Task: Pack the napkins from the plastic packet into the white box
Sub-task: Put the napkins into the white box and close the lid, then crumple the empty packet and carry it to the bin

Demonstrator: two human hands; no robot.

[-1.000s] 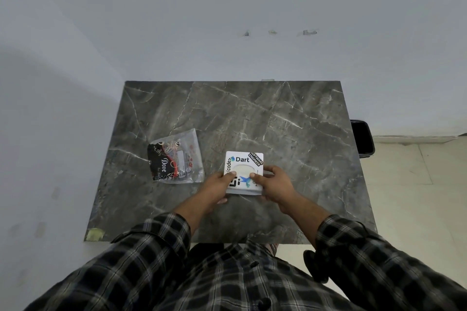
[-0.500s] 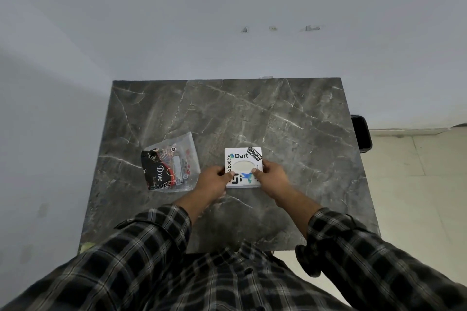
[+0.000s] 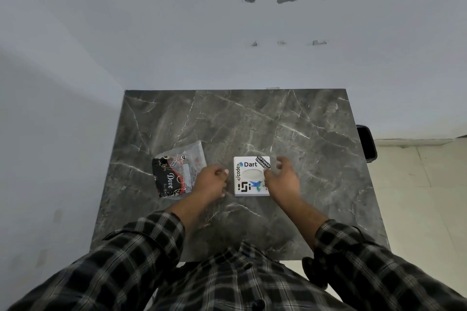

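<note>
The white box lies flat on the dark marble table, its lid covered in stickers with an oval slot in the middle. A clear plastic packet holding dark printed napkins rests to its left. My left hand hovers between packet and box, fingers loosely curled, holding nothing. My right hand is at the box's right edge, fingers spread, apart from the lid or barely touching it.
The table stands in a corner against grey walls at the back and left. A black bin sits on the floor past the table's right edge. My plaid sleeves fill the bottom of the view.
Both hands have let go of the white box and moved outward, the left toward the packet. The box now lies on the table.
</note>
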